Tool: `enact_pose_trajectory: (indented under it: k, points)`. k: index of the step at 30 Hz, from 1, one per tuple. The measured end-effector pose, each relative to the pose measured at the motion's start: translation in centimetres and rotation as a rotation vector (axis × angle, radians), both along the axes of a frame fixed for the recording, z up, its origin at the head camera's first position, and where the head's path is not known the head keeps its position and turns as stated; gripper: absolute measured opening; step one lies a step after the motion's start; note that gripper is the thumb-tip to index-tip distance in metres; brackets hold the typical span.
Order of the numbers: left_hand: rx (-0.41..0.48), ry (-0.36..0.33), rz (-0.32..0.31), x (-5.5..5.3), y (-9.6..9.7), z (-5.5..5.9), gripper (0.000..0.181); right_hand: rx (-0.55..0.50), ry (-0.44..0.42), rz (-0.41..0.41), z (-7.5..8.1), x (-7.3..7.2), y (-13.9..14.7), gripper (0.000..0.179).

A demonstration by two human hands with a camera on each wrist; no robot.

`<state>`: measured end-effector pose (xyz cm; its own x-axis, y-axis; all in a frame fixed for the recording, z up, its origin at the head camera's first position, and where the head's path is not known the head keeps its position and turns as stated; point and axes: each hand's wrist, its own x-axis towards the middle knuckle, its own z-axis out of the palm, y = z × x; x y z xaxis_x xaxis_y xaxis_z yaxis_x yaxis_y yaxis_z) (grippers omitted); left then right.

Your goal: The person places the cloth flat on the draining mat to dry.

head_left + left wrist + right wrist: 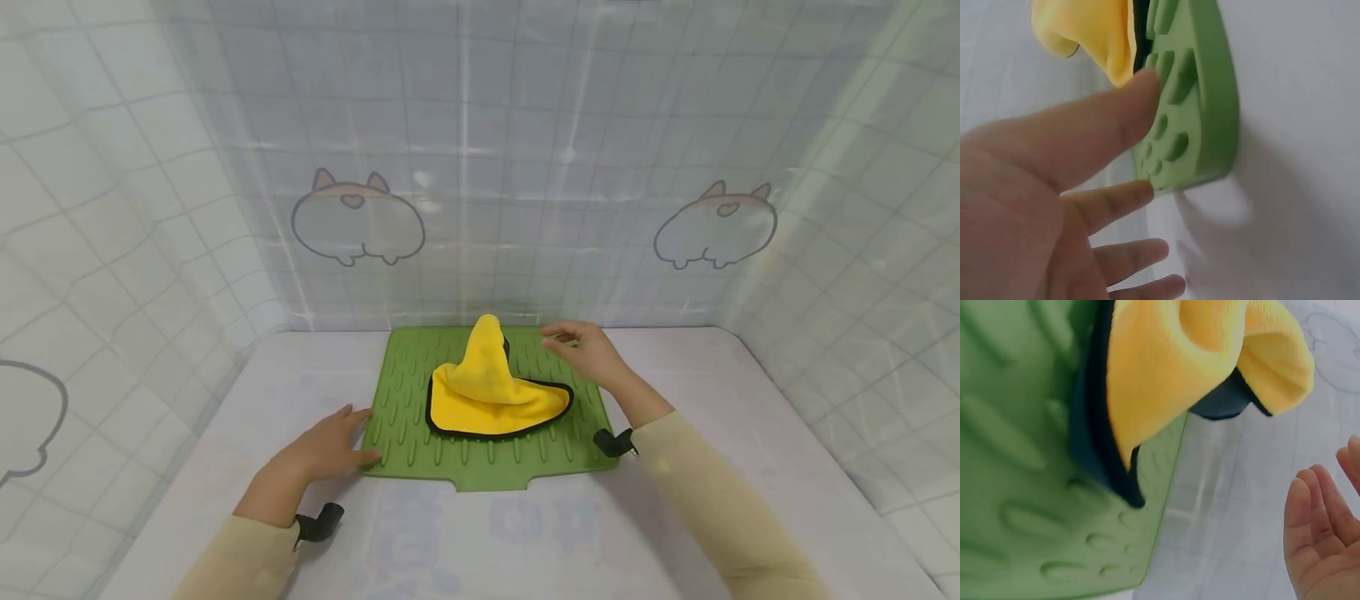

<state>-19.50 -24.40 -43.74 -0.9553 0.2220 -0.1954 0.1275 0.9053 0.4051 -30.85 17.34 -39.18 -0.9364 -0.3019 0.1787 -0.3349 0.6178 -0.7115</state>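
A yellow cloth (491, 392) with a dark border lies crumpled on a green ridged mat (465, 477), one fold standing up in a peak. In the right wrist view the underside of the cloth (1172, 369) looks dark. My left hand (322, 450) is at the mat's near left corner, its thumb and fingers spread at the edge; whether they press on it I cannot tell. My right hand (588, 354) hovers over the far right part of the mat, fingers loosely bent, apart from the cloth and holding nothing.
The mat lies on a white tabletop (300, 367) with faint printed shapes. A white tiled-pattern sheet (525, 167) with cartoon drawings rises behind the table, and similar walls stand on both sides. A small black device (321, 523) sits at each wrist.
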Motion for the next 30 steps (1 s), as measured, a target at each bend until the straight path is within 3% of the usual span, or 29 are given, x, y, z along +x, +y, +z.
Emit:
enact_pose_trajectory:
  k: [4,9,15,26,30]
  points:
    - [0.014,0.037,0.003,-0.6,0.7,0.0,0.078,0.008,0.014,-0.003,-0.5,0.1,1.1,0.028]
    - [0.066,0.103,-0.039,-1.5,1.7,-0.2,0.072,0.016,0.023,0.01,-1.3,0.3,2.2,0.028]
    - [0.074,0.153,-0.062,-2.5,3.0,-0.7,0.066,0.035,-0.014,0.017,-2.3,0.3,2.9,0.029]
    - [0.095,0.139,-0.064,-3.6,5.8,-0.7,0.058,0.078,-0.075,0.081,-3.3,0.2,3.9,0.03]
    - [0.094,0.122,-0.078,-3.8,6.7,-0.9,0.055,0.073,-0.144,0.106,-3.7,0.1,4.3,0.03]
